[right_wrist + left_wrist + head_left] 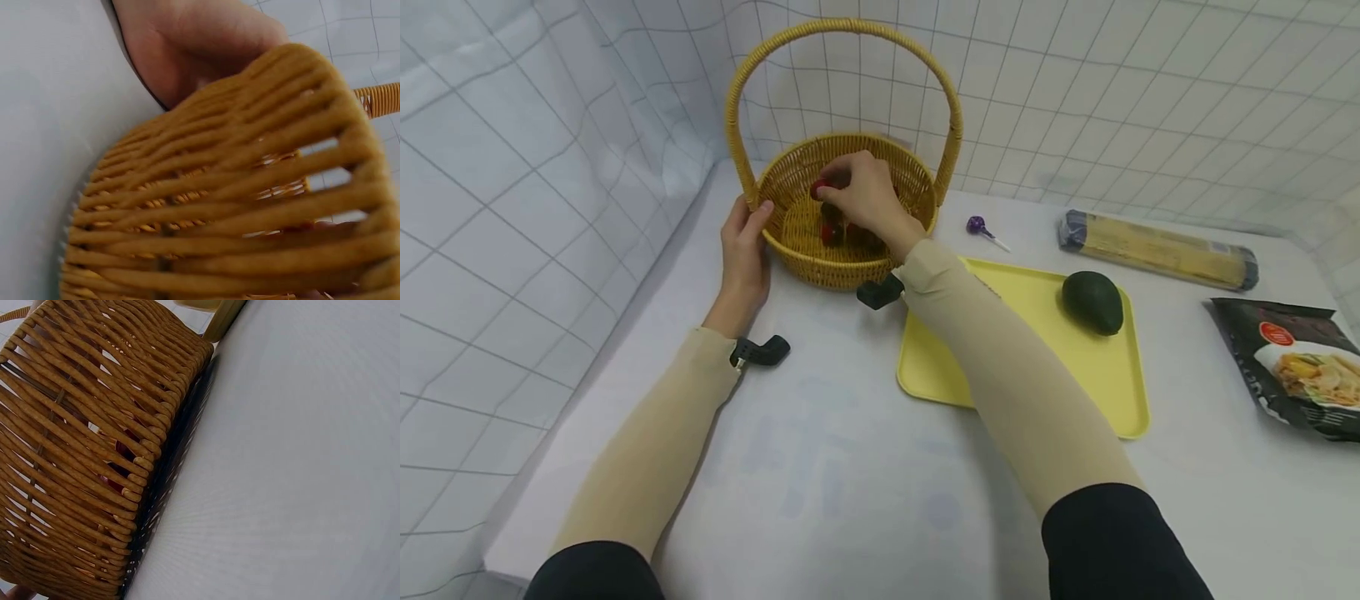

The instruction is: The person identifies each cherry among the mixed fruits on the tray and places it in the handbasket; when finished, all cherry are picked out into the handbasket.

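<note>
A yellow wicker basket (820, 271) with a tall hooped handle stands at the back of the table. On its left rim rests my left hand (745, 254), thumb over the edge and gripping it; the right wrist view also catches this hand (194, 37) beyond the weave. My right hand (868, 196) reaches inside the basket and pinches a small, round, dark-red thing (820, 189) between thumb and fingers. Below it, more red and dark pieces (831, 233) lie on the basket floor, partly hidden by the hand. The left wrist view shows mostly the basket's woven side (81, 444).
A yellow tray (936, 367) bearing a dark green avocado (1092, 302) lies under my right forearm. Behind it is a purple-wrapped lollipop (977, 225). To the right are a long yellow package (1157, 250) with dark ends and a black food bag (1292, 358). White gridded sheeting surrounds the table.
</note>
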Demonstrator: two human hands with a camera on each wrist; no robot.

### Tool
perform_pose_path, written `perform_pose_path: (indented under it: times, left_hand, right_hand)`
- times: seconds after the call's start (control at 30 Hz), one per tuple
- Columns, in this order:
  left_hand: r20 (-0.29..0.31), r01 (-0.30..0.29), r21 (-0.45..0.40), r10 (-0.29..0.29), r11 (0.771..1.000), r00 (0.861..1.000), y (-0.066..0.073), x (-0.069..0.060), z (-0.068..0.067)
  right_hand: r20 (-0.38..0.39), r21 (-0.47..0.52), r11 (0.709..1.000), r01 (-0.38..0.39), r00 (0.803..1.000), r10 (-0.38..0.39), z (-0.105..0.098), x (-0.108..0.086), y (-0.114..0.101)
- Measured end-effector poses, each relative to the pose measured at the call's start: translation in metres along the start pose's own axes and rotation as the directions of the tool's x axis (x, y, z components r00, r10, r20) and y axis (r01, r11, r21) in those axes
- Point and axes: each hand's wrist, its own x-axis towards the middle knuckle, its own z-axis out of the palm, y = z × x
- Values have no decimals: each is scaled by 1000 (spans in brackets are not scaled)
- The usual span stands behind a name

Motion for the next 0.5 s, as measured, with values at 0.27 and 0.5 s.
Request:
perform_pose_path:
  times: [0.27, 0.5]
  left_hand:
    - [-8, -8, 22, 8, 1000, 1000, 3, 0, 0]
    - [-11, 3, 29, -3, 1000, 1000, 7, 1, -5]
  right_hand:
    - [-9, -6, 999, 34, 999, -34, -17, -11, -1]
    - [-27, -52, 988, 146, 989, -148, -36, -42, -5]
